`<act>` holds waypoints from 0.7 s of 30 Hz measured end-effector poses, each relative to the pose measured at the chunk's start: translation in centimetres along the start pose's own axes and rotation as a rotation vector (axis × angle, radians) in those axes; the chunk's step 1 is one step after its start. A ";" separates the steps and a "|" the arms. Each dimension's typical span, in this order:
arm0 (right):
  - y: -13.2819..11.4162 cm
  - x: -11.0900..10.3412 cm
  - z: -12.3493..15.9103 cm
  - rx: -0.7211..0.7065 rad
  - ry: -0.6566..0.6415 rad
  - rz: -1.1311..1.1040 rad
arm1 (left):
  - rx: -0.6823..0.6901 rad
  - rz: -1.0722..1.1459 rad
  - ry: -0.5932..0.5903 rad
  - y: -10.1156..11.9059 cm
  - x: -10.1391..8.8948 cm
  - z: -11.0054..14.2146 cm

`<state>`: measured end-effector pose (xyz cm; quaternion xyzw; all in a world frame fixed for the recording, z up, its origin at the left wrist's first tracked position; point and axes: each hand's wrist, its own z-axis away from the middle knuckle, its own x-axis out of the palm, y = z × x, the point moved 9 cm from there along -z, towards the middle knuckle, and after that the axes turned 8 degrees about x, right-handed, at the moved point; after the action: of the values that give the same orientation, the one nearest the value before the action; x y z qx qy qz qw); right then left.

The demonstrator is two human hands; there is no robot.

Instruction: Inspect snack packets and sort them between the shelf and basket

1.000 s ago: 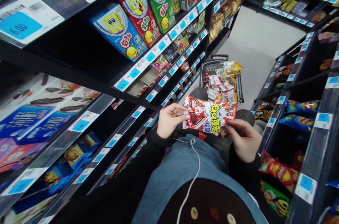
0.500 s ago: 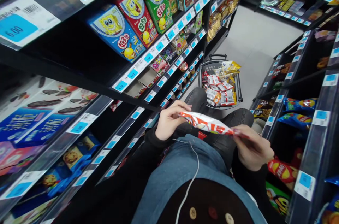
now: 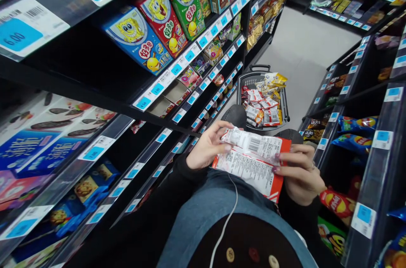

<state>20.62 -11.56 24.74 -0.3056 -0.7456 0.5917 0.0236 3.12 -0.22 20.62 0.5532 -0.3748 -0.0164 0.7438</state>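
Observation:
Both hands hold a red and white snack packet (image 3: 253,160) over my lap, its printed back with a barcode turned up towards me. My left hand (image 3: 207,146) pinches the packet's left edge with thumb and fingers. My right hand (image 3: 300,173) grips its right edge, fingers curled over the top. I am crouched in a shop aisle, knees (image 3: 236,115) ahead of the packet.
A dark shopping basket (image 3: 282,105) full of snack packets stands on the floor just past my knees. Black shelves with cartoon snack boxes (image 3: 158,23) and blue price tags rise on the left. Shelves with crisp bags (image 3: 339,204) stand close on the right.
The packet has been flipped over between my hands: its colourful front faced me a second ago, it was edge-on half a second ago, and the printed back faces me now.

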 end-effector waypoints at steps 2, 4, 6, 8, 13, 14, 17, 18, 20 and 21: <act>0.0 -0.3 -0.2 0.071 0.117 -0.154 | 0.012 -0.097 -0.031 0.0 0.3 -0.2; 0.7 0.2 -0.4 0.192 0.147 -0.314 | 0.017 -0.151 -0.060 -0.1 0.7 -0.3; 1.5 1.0 -0.3 0.276 0.104 -0.345 | 0.022 -0.204 -0.074 -0.1 0.9 -0.3; 2.6 1.7 -0.1 0.350 0.036 -0.254 | 0.030 -0.281 -0.060 -0.2 0.9 -0.3; 5.2 4.0 1.0 0.510 -0.171 -0.274 | -0.048 -0.272 0.031 -1.9 0.3 0.1; 5.4 4.2 1.0 0.526 -0.155 -0.295 | -0.064 -0.237 0.053 -2.3 0.2 0.2; 5.7 4.5 1.1 0.548 -0.096 -0.283 | -0.119 -0.151 0.089 -3.4 0.2 0.6; 5.6 4.6 1.1 0.545 -0.099 -0.274 | -0.142 -0.138 0.090 -3.7 0.2 0.8; 5.4 4.9 1.0 0.531 -0.119 -0.270 | -0.161 -0.151 0.098 -3.8 0.0 0.9; 5.4 4.9 0.9 0.524 -0.129 -0.271 | -0.148 -0.175 0.110 -3.7 -0.2 0.8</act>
<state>18.58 -9.40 18.06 -0.1485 -0.6016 0.7735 0.1329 3.89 -2.21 17.52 0.5276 -0.2815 -0.0783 0.7977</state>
